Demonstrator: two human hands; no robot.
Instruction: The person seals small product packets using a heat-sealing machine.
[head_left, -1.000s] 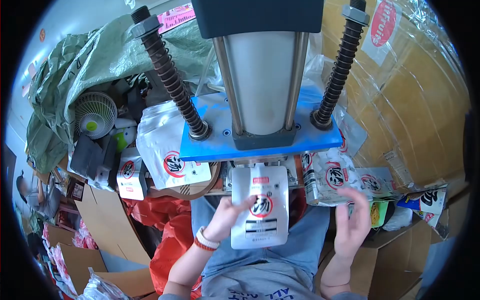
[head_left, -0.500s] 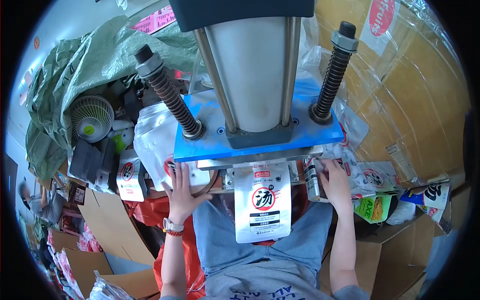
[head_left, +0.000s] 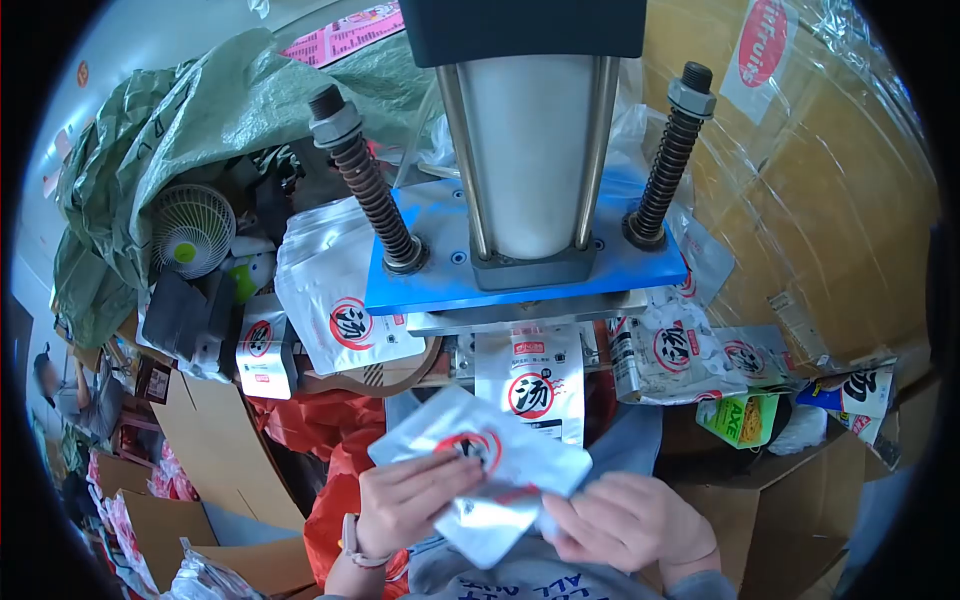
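A silver-white foil pouch (head_left: pixel 535 450) with a red ring print is held tilted over my lap. My left hand (head_left: pixel 415 505) is closed on its left side, fingers lying across the print. At its lower right edge, my right hand (head_left: pixel 635 520) pinches the pouch; the fingertips are partly hidden. Behind it, another printed pouch (head_left: pixel 560 400) hangs flat from under the press (head_left: pixel 520 310), partly covered by the held one. To the left lies a fanned stack of similar pouches (head_left: pixel 320 270).
More pouches lie right of the press (head_left: pixel 665 350), and a single pouch (head_left: pixel 265 350) lies at left. Two spring-loaded bolts (head_left: pixel 370 185) rise from the blue plate (head_left: pixel 440 285). A small fan (head_left: pixel 193 230), a large carton (head_left: pixel 810 190) and open boxes (head_left: pixel 230 460) surround the bench.
My left hand has left the stack and my right hand the pouches at right. Both now hold a pouch together over my lap. The view has shifted slightly.
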